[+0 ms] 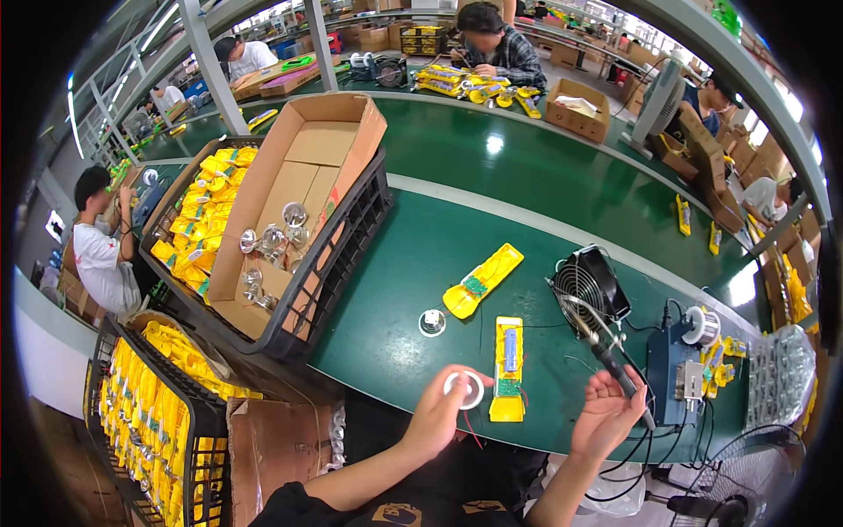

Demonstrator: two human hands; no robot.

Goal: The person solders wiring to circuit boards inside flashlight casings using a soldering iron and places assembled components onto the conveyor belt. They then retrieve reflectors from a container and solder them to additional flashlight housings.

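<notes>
The left hand (439,411) is closed at the near edge of the table, its thumb and fingers pinching a round white ring-shaped part (470,389), with a red wire hanging below; to its right, the right hand (606,411) is half curled, palm showing, with the dark handle of a soldering tool (612,364) held between thumb and fingers; at the near left a black crate (208,439) is packed with yellow housings (145,413); at the near right stands a wire-guarded fan (746,465).

Just beyond the ring-shaped part, to its right, lies an opened yellow housing (507,409) with a blue cell (510,350) and a green board (507,387); farther back are a small white round piece (432,323) and a second opened housing (500,268); right of these stand a square black fan (606,285) and a blue box (663,373) beside a solder spool (701,326).

At the far left a cardboard tray (303,167) holds shiny reflectors (274,237); beyond the table a green conveyor (527,167) runs across; on its far side a person in a checked shirt (520,60) bends over more yellow housings.
</notes>
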